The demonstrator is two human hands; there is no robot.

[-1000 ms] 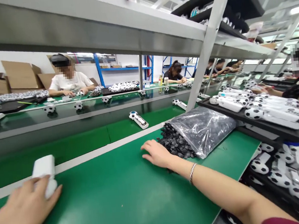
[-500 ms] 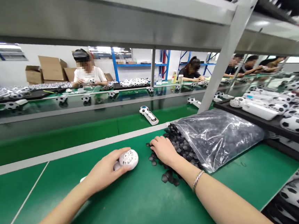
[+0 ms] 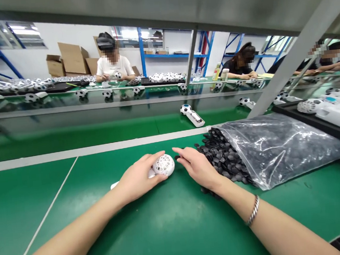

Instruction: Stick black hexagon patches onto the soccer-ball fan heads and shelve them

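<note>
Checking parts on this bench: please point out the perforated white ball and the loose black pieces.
Perforated white ball (image 3: 163, 165), head view, on its exposed top.
Loose black pieces (image 3: 220, 158), head view, on the heap's middle.

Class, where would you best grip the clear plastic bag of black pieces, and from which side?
Likely its right end, coming from the right: the clear plastic bag lies with its left mouth open, black pieces spilled out there.

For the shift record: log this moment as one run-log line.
left hand: holds white lattice ball | right hand: beside black pieces | clear plastic bag: spilling them
</note>
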